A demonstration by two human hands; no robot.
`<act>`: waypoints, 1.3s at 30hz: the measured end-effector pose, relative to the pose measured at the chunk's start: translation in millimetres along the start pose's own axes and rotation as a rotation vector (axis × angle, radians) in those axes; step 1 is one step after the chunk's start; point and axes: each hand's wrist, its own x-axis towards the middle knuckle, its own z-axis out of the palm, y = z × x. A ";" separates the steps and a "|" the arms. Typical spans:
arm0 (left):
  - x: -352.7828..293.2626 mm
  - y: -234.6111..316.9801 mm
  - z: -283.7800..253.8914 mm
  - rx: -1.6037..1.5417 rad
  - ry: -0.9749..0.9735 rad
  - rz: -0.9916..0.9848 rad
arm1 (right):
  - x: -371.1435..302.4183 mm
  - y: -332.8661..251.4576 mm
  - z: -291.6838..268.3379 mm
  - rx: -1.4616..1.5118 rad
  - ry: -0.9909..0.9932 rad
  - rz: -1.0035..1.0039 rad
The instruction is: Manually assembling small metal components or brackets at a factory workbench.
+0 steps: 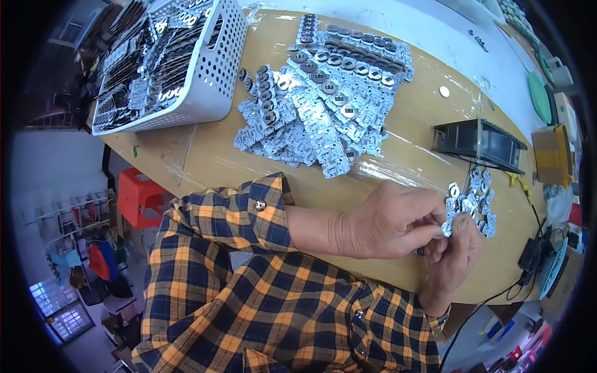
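Note:
My left hand and my right hand meet at the right part of the table, fingers pinched close together. Between their fingertips is a small pale circuit board, partly covered by the fingers. Just past the fingertips lies a small heap of separate circuit boards. Farther off, left of my hands, a large pile of circuit board panels is spread over the table; many carry rows of dark or shiny round parts.
A white perforated basket full of board panels stands at the far left. A black box-shaped device sits beyond the small heap. A white disc lies nearby. Cables run along the right edge. A red stool stands left of the table.

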 end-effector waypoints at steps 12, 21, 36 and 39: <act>11.8 71.9 -134.9 1.189 -0.361 0.324 | 3.3 0.1 -10.9 -1.277 0.451 -0.583; 27.2 68.7 -129.9 1.181 -0.470 0.301 | -2.1 -3.3 -16.7 -1.173 0.416 -0.526; 17.4 28.0 -41.8 0.263 -0.483 -0.103 | -4.1 -24.5 -5.6 -0.301 -0.066 -0.165; 19.8 24.0 -36.0 0.273 -0.502 -0.105 | 1.4 -29.1 -9.0 -0.284 -0.172 -0.082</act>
